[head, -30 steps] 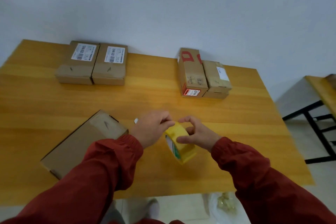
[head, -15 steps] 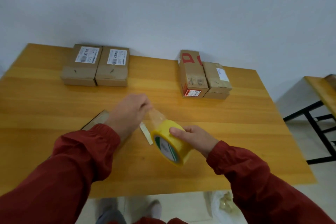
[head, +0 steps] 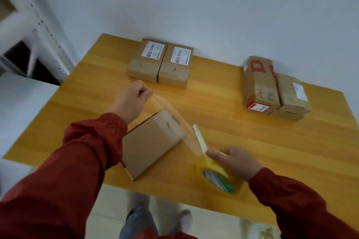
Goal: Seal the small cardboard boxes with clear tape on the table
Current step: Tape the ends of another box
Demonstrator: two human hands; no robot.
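Above the box (head: pixel 151 141), left hand (head: pixel 132 101) pinching tape strip (head: pixel 174 123), right hand (head: pixel 237 163) gripping roll (head: pixel 219 178)

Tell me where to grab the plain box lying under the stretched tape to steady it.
Grip the plain box across its long sides at the near end, coming from above by the table edge. It lies flat and angled, and the stretched tape spans its far end, which should likely stay free.

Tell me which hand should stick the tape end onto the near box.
Left, probably: the left hand pinches the free end of the tape strip just beyond the near box; the right hand grips the tape roll off to its right.
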